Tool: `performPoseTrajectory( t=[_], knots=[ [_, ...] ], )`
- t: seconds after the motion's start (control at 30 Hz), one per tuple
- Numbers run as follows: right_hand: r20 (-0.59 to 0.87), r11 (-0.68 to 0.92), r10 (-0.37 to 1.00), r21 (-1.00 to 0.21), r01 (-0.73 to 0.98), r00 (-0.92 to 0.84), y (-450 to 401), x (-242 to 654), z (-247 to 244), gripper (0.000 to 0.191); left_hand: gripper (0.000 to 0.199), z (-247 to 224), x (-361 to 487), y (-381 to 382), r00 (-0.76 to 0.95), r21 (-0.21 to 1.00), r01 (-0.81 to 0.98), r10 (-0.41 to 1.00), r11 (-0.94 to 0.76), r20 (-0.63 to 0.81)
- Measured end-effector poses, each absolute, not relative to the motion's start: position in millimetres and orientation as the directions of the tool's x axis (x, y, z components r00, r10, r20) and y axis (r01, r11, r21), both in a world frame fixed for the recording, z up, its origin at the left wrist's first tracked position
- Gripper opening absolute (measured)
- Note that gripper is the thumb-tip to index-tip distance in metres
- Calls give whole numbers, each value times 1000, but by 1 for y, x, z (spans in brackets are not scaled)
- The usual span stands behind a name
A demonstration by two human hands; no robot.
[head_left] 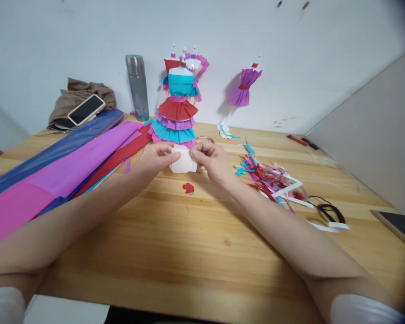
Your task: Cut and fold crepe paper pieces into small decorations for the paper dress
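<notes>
A small piece of white paper [183, 163] is held up over the middle of the table. My left hand [158, 157] pinches its left side between thumb and fingers, and my right hand [209, 158] pinches its upper right corner. Just behind the paper stands a small dress form in a tiered blue, red, purple and pink paper dress [178, 110]. A red paper scrap [188, 188] lies on the wooden table below my hands.
Rolls of coloured paper [87, 157] lie on the left, near a phone [87, 109] and a grey flask [138, 87]. Paper strips [270, 177] and a black cord [334, 213] lie right. Another form in a purple dress [245, 87] leans by the wall.
</notes>
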State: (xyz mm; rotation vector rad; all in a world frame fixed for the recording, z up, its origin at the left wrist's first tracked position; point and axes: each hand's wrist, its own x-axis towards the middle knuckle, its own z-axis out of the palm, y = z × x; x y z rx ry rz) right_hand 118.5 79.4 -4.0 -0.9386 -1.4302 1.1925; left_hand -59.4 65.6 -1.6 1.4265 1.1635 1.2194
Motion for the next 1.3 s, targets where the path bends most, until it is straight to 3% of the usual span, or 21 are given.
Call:
performPoseTrajectory(
  t=[0.17, 0.53, 0.73, 1.03, 1.3],
  knots=[
    [164, 157, 961, -986, -51, -222, 77, 117, -1, 31, 29, -1, -59, 64, 101, 992, 35, 988, -123, 119],
    [205, 204, 954, -979, -27, -219, 79, 120, -4, 33, 28, 4, -60, 60, 92, 996, 55, 993, -75, 70],
    [235, 235, 950, -972, -23, -205, 79, 119, -3, 34, 32, 6, -58, 60, 167, 993, -53, 980, -101, 109],
    [264, 268, 935, -963, -18, -238, 77, 119, -1, 34, 26, 8, -58, 61, 85, 1000, -3, 996, -28, 28],
    [243, 254, 939, -967, 15, -243, 79, 119, -6, 38, 27, -3, -61, 67, 191, 996, 23, 979, -83, 77]
  ],
)
